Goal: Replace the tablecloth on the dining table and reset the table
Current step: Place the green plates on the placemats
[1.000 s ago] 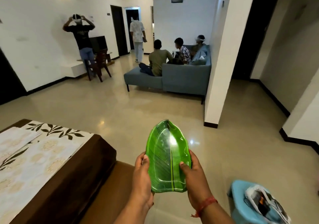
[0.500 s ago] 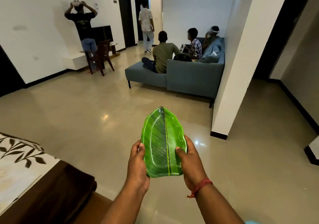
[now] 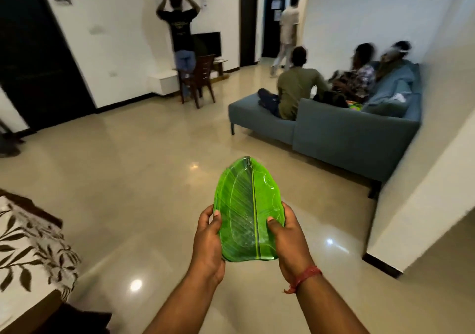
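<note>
Since the earlier frame our view has swung left across the room: the bench (image 3: 30,290) has slid to the lower left edge, the sofa (image 3: 354,138) sits further right, and the plate has stayed in front of us, carried at about the same height. Going from big to small, the bench shows only its corner, already covered by a leaf-print cloth (image 3: 28,246), so we judge the cloth swap done or nearly so; whether any settings lie on it we cannot tell, since most of the top is out of view. The green leaf-shaped plate (image 3: 246,212) is in the air over the floor, well apart from the bench. Our left hand (image 3: 208,241) and right hand (image 3: 288,241) each grip a long edge, thumbs on top, fingers curled beneath. Setting this plate down remains.
</note>
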Action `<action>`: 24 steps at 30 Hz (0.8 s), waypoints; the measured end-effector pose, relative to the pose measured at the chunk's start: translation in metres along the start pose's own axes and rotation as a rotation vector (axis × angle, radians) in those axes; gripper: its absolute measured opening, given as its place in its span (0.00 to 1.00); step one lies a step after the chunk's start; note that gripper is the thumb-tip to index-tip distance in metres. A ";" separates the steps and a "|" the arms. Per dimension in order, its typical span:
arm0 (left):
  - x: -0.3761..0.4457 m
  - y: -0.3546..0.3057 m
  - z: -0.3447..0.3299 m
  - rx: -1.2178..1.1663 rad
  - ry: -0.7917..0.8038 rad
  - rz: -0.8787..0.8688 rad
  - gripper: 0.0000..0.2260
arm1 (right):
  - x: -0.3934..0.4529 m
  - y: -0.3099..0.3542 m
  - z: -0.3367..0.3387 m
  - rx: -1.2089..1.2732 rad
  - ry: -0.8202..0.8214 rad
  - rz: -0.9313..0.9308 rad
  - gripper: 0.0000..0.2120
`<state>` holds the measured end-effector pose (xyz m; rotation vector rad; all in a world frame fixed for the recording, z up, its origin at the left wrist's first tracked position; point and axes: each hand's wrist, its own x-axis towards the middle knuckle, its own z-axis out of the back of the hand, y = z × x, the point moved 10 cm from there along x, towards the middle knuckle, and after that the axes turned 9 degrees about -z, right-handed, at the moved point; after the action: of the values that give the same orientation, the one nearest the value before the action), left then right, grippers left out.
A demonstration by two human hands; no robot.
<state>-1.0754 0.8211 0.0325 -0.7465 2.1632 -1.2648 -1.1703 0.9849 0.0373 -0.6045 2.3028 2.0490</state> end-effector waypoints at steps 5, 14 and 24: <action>0.071 -0.020 0.004 -0.059 -0.168 -0.080 0.10 | 0.092 0.020 -0.060 -0.069 0.209 -0.022 0.20; 0.179 -0.063 0.104 -0.107 -0.472 -0.217 0.10 | 0.193 0.004 -0.236 -0.311 0.549 -0.029 0.16; 0.274 -0.151 0.309 -0.181 -0.816 -0.330 0.09 | 0.209 -0.033 -0.520 -0.483 0.833 0.013 0.11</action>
<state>-1.0329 0.3855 -0.0089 -1.4404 1.5159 -0.7011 -1.2243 0.4264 0.0306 -1.7460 2.0427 2.7435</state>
